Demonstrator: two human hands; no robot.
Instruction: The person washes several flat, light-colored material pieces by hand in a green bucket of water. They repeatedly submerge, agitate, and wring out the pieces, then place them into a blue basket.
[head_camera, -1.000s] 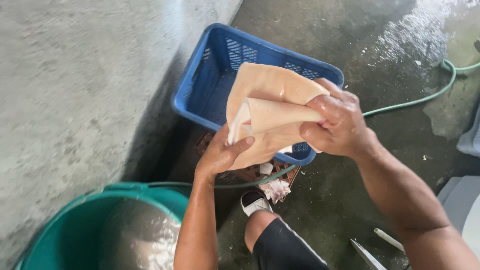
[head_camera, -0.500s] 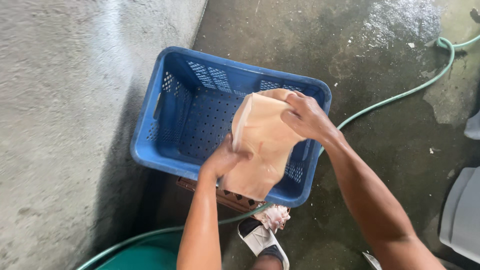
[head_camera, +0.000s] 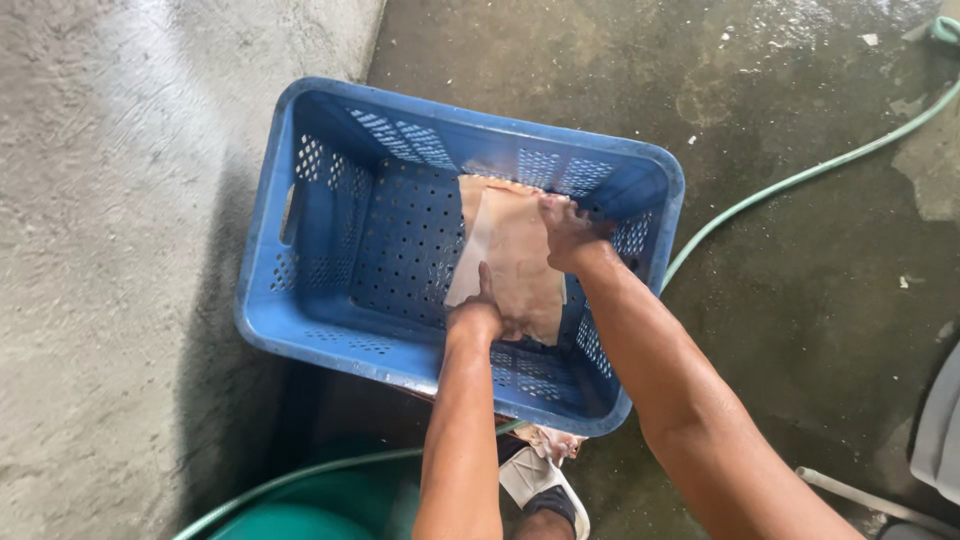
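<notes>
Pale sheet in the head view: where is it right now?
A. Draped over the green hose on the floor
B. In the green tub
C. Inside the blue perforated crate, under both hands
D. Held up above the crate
C: the pale sheet lies against the crate's perforated bottom, with the left hand and right hand pressing on it.

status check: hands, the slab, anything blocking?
Left hand and right hand both gripping the pale flat slab. Slab down inside the blue perforated crate, against its floor. Nothing else in the crate; green hose runs outside it.
</notes>
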